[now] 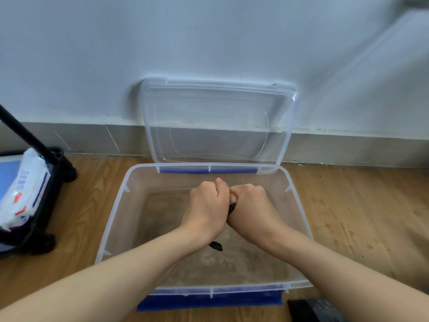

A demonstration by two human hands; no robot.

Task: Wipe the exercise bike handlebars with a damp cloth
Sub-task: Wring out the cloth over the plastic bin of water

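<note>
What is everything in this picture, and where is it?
storage bin: one, clear plastic with blue latches, on the wooden floor, holding shallow murky water
bin lid: one, clear, propped against the wall behind the bin
cloth: one, black patterned, over the water
pack of wipes: one, white, on the cart
cart: one, black, far left
pole: one, black, slanting above the cart
dark object: one, bottom right, unidentifiable
left hand: fist, grip on the cloth
right hand: fist, grip on the cloth
</note>
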